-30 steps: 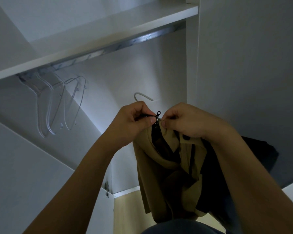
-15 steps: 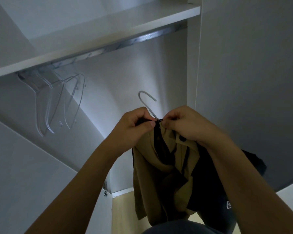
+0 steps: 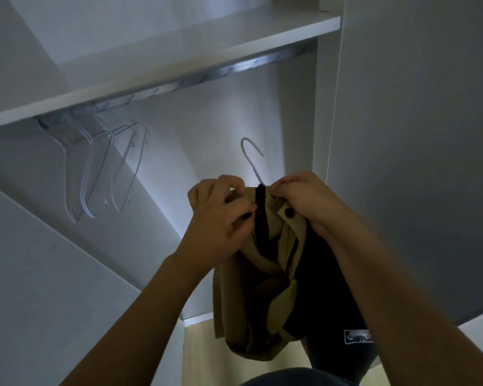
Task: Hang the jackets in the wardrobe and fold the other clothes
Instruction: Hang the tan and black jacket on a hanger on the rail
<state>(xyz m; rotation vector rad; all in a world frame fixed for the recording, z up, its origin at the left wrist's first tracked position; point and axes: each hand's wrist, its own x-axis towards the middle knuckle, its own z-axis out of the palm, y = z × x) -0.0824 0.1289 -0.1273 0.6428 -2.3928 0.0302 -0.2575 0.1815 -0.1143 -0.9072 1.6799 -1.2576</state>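
Hangers (image 3: 103, 168) dangle from the rail (image 3: 207, 76), well left of your jacket (image 3: 260, 277). Since a moment ago your left hand (image 3: 221, 218) has dropped down the collar. Both it and your right hand (image 3: 304, 199) pinch the tan jacket below its hook (image 3: 251, 154).

tan-and-black jacket (image 3: 251, 302) on white hanger (image 3: 252, 160), held up

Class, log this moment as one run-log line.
left hand: grips jacket | right hand: grips collar | hanger: off rail
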